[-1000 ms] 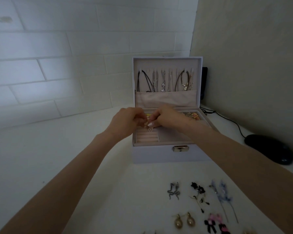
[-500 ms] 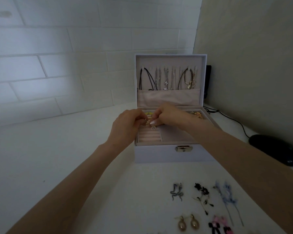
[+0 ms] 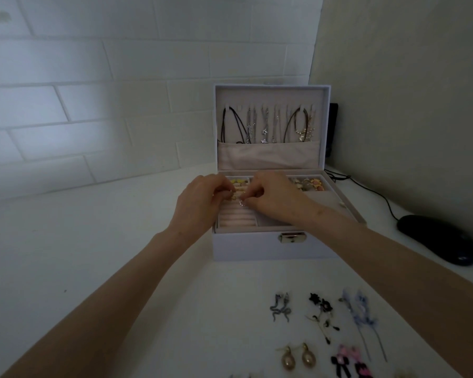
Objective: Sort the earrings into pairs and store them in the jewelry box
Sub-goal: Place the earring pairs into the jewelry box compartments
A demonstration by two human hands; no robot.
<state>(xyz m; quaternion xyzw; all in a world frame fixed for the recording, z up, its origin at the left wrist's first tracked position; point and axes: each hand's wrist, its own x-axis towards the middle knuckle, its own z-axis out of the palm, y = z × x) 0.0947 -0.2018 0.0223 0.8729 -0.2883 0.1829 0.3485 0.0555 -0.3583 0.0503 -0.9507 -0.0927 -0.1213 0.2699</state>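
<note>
- The jewelry box (image 3: 257,249) stands open toward the far right corner of the white surface (image 3: 93,268), its lid (image 3: 271,95) upright and its clasp (image 3: 292,238) facing the near edge.
- Both hands meet over the left half of the box tray, just above the ring rolls (image 3: 236,221).
- The left hand (image 3: 200,203) has its fingers curled, the tips pinching a small gold earring (image 3: 233,197).
- The right hand (image 3: 273,200) is curled too and pinches a small silvery earring (image 3: 241,204), which hangs just over the rolls; both pieces are tiny, so their exact shape is hard to make out.
- The two earrings are just beside each other, between the fingertips of the two hands.
- Other bright pieces (image 3: 309,184) lie in the far compartments of the tray.
- Necklaces (image 3: 265,126) hang inside the lid above a fabric pocket (image 3: 268,158).
- Near the right end of the surface's near edge lie sorted pairs: a grey snake pair (image 3: 280,309), a black flower pair (image 3: 321,309), a pale blue long pair (image 3: 362,317), a pearl drop pair (image 3: 298,357) and a pink and black bow pair (image 3: 350,364).
- A black mouse (image 3: 437,240) sits at the right edge of the surface, well apart from the box, its cable (image 3: 372,190) running toward the far corner.
</note>
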